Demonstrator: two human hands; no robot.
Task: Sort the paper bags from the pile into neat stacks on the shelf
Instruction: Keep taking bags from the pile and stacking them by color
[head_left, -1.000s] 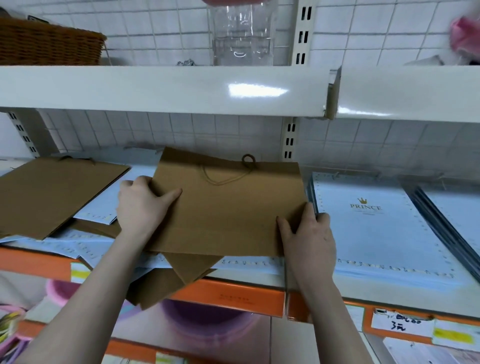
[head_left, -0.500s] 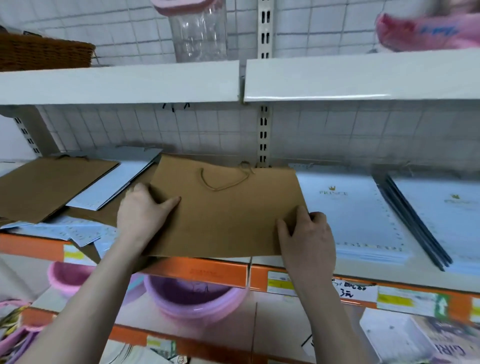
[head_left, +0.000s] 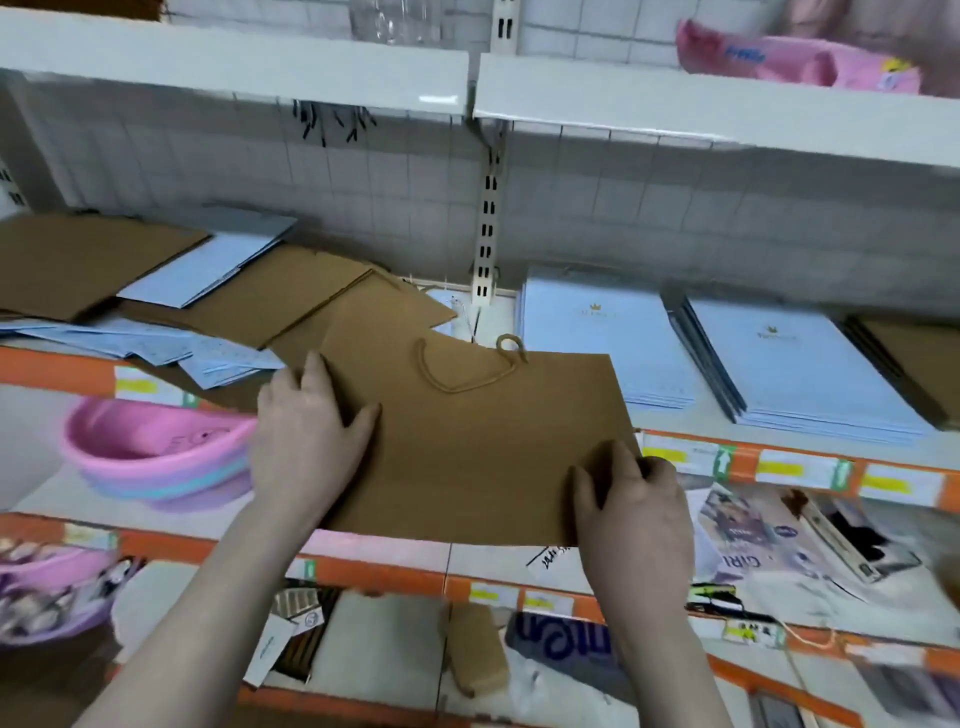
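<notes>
A flat brown paper bag (head_left: 472, 441) with a twisted cord handle hangs in the air in front of the shelf edge (head_left: 779, 462). My left hand (head_left: 306, 441) grips its left side, thumb on top. My right hand (head_left: 634, 509) grips its lower right corner. On the left of the shelf lies a loose pile of brown and light blue bags (head_left: 218, 312). Two neat stacks of light blue bags (head_left: 597, 343) (head_left: 800, 369) lie on the right, and a brown stack (head_left: 930, 358) lies at the far right.
A white shelf board (head_left: 234, 62) runs overhead, with pink packs (head_left: 779, 57) on its right part. Pink and purple basins (head_left: 156, 452) sit on the lower shelf at left. Boxes and printed packs (head_left: 779, 545) fill the lower shelves at right. A slotted upright (head_left: 488, 218) divides the tiled back wall.
Both hands have pulled the brown bag off the pile and out in front of the shelf edge. The view has tilted down, showing the lower shelves.
</notes>
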